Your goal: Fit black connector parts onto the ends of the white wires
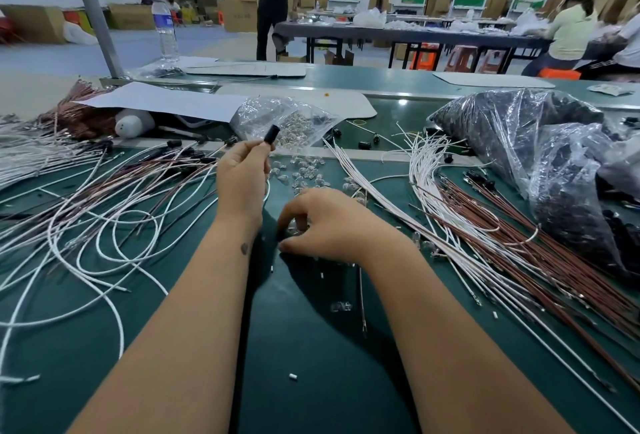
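Note:
My left hand [242, 177] is raised above the green mat and pinches a black connector part [271, 134] at its fingertips, upright. A white wire [266, 191] runs down from behind that hand. My right hand [322, 225] is lower, fingers curled down over small clear plastic pieces [301, 173] scattered on the mat; whether it pinches one is hidden. Loose white wires [104, 225] loop across the left side. Straight white wires [398, 198] and brown wires [536, 243] lie in a bundle on the right.
A clear bag of small parts [287, 121] lies behind my hands. A large plastic bag of black parts [536, 149] fills the right. Paper sheet [166, 101], water bottle [165, 31] and metal post [93, 14] stand at the back left. People work at far tables.

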Demonstrator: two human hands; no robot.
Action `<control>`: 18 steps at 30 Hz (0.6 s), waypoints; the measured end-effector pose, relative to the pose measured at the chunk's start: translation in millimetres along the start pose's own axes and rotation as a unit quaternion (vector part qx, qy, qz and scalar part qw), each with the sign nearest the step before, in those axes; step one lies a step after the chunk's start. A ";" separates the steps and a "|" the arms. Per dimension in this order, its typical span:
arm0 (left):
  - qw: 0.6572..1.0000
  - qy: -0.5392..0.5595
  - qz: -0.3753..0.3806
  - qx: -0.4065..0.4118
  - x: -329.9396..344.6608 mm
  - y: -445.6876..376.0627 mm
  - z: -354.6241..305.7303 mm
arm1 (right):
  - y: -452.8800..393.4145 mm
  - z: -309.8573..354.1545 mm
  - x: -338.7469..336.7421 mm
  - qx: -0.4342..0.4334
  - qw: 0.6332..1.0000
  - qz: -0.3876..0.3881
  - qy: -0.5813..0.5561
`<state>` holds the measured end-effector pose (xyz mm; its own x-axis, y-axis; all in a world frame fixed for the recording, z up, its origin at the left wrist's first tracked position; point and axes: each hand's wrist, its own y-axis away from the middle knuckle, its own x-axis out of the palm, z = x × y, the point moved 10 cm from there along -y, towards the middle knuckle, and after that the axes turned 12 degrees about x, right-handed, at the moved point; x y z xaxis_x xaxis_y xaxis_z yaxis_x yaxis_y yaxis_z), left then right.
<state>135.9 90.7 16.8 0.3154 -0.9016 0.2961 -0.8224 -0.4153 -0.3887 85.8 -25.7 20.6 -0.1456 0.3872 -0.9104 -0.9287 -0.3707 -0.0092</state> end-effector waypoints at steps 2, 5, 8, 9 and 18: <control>1.000 -0.002 0.007 -0.007 1.3 -0.3 2.8 | -0.9 -1.4 -2.0 -0.002 1.000 -0.006 -0.001; 0.999 -0.028 0.036 -0.009 7.2 1.6 3.5 | -4.0 -12.0 -9.6 0.015 0.998 -0.056 0.021; 0.994 -0.050 0.093 -0.010 18.9 7.2 4.7 | -3.4 -30.9 -24.5 0.048 0.989 -0.119 -0.068; 0.992 -0.056 0.116 -0.009 23.5 9.5 5.4 | -1.8 -38.9 -31.1 0.059 0.981 -0.142 -0.117; 0.970 -0.105 0.217 0.032 45.8 19.0 2.6 | 5.2 -103.9 -44.6 0.126 0.761 -0.160 -0.616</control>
<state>135.9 41.2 20.6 0.0419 -0.9951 -0.0895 -0.8709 0.0075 -0.4915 122.9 -132.7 18.2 0.0371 0.9785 0.2028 -0.9972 0.0229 0.0719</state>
